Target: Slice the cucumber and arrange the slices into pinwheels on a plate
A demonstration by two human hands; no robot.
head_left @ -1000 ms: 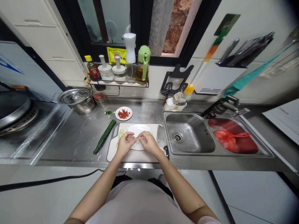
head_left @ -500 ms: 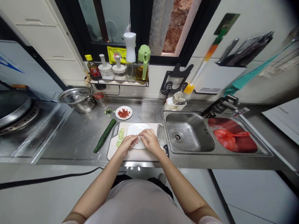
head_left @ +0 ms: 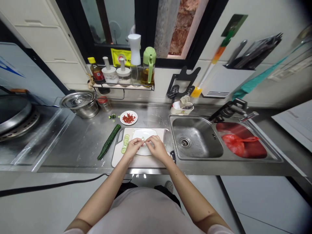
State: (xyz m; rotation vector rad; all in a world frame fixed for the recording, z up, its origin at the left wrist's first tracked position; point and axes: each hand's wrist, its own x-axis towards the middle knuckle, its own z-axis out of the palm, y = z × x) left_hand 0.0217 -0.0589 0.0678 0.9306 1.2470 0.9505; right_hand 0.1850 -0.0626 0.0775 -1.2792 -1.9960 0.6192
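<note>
Over a white square plate, my left hand and my right hand meet fingertip to fingertip. Between the left fingers shows a small whitish piece, which looks like a garlic clove; the right thumb and forefinger are pinched against its side. The plate rests on a pale cutting board. A row of cucumber slices lies on the board just left of the plate. Further left, an uncut cucumber lies on the steel counter. A black knife handle pokes out by my right wrist.
Behind the board stands a small white dish with chopped red bits. Cucumber scraps, a red-lidded jar and a lidded steel pot are at back left. A double sink lies right, a red bag in its far basin.
My fingers have shifted slightly, and the whitish piece now shows more clearly between them. Both hands stay above the plate. The view has moved a little.
</note>
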